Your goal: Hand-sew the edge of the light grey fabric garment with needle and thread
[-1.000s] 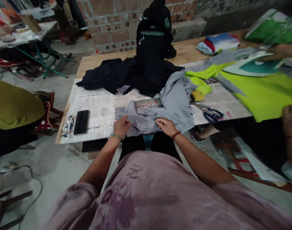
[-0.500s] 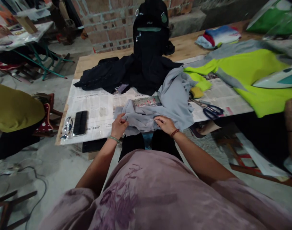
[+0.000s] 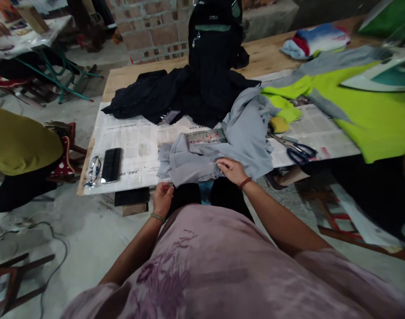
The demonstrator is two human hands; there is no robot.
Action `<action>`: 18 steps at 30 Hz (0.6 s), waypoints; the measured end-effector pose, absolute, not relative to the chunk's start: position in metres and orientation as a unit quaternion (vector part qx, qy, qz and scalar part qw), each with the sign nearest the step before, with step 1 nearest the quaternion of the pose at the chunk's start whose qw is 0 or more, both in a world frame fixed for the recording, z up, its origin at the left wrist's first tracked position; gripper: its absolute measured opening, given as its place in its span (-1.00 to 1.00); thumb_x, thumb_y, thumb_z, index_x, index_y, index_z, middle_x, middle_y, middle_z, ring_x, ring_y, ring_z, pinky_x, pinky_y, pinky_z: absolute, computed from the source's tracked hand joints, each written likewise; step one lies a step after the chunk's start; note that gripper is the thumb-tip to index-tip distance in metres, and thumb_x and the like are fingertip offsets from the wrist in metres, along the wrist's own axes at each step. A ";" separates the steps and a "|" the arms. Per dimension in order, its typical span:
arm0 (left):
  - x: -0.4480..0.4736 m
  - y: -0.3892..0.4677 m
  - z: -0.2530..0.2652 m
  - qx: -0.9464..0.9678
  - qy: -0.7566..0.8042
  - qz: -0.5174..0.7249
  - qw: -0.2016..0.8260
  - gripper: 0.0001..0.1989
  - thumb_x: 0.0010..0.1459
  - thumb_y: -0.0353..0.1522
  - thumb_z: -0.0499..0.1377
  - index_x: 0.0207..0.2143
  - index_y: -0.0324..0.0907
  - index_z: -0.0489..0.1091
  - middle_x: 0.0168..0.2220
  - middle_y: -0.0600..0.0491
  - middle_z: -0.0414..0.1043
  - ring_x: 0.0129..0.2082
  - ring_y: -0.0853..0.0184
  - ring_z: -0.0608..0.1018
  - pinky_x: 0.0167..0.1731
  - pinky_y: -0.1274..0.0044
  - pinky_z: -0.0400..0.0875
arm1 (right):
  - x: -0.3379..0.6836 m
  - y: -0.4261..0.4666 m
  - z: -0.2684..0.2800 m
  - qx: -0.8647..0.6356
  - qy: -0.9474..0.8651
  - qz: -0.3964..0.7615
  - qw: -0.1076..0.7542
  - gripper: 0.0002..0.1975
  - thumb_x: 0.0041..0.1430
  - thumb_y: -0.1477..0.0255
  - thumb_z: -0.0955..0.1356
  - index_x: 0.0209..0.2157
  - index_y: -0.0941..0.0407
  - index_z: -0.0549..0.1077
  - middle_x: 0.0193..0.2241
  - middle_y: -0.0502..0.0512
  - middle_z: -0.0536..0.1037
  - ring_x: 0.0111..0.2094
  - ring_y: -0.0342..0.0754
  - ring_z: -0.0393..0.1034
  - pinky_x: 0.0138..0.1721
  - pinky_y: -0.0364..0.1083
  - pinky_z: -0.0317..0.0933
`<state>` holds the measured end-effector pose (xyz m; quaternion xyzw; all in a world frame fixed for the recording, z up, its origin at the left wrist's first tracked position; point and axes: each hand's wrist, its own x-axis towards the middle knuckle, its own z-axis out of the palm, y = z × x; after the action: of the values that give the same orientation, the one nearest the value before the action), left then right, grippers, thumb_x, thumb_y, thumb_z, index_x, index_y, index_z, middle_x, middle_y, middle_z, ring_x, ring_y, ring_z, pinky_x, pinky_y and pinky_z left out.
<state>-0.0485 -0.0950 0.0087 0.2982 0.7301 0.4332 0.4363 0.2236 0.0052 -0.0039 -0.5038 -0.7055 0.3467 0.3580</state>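
Note:
A crumpled grey garment (image 3: 198, 161) lies along the table's near edge, its larger part spreading up to the right. My right hand (image 3: 232, 171) pinches the cloth near its middle, thumb and fingertips pressed together. Just below the edge, left of the garment and apart from it, my left hand (image 3: 163, 198) has its fingertips closed; whatever they hold, if anything, is too small to make out. To the right of the cloth rest dark-handled scissors (image 3: 301, 153) beside a small yellow object (image 3: 278, 125).
Newspaper (image 3: 135, 146) covers the wooden table. A phone (image 3: 112, 165) and glasses (image 3: 95, 170) lie at left. Behind are a dark garment (image 3: 152, 95) and black backpack (image 3: 212, 44). At right, an iron (image 3: 378, 75) rests on a lime-and-grey garment (image 3: 358, 104). Another person (image 3: 22, 146) sits at left.
My left hand has left the grey cloth and moved down and slightly left, below the table edge. My right hand keeps its pinch. The iron at right has shifted up and left.

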 end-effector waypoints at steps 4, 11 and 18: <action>-0.042 -0.097 0.015 0.067 0.664 0.357 0.654 -0.91 0.00 -0.46 0.18 -0.39 -0.26 0.31 -0.44 -0.01 0.42 -0.56 0.43 0.48 -0.66 0.65 0.33 | 0.223 0.005 -0.005 -0.504 -0.705 0.347 0.358 -0.78 0.09 0.36 0.23 -0.32 0.13 0.47 -0.46 0.01 0.44 -0.59 -0.23 0.29 -0.45 -0.19 0.23; -0.012 -0.067 0.006 -0.056 0.521 0.318 0.790 -0.90 0.11 -0.53 0.08 -0.47 -0.33 0.32 -0.40 -0.16 0.43 -0.34 0.26 0.55 -0.37 0.50 0.49 | 0.224 0.006 -0.009 -0.510 -0.704 0.346 0.353 -0.75 0.10 0.33 0.23 -0.30 0.13 0.47 -0.47 0.01 0.45 -0.59 -0.22 0.29 -0.44 -0.17 0.24; 0.014 -0.059 -0.002 -0.070 0.478 0.372 0.792 -0.91 0.09 -0.41 0.16 -0.46 -0.25 0.35 -0.43 0.03 0.41 -0.43 0.37 0.51 -0.30 0.41 0.45 | 0.223 0.006 -0.006 -0.514 -0.691 0.364 0.354 -0.74 0.09 0.31 0.23 -0.29 0.14 0.46 -0.44 0.02 0.47 -0.60 -0.22 0.29 -0.47 -0.19 0.23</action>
<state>0.0143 -0.0589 -0.0019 -0.0705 0.4781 0.3721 0.7924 0.2228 0.0061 -0.0065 -0.5139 -0.6913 0.3644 0.3538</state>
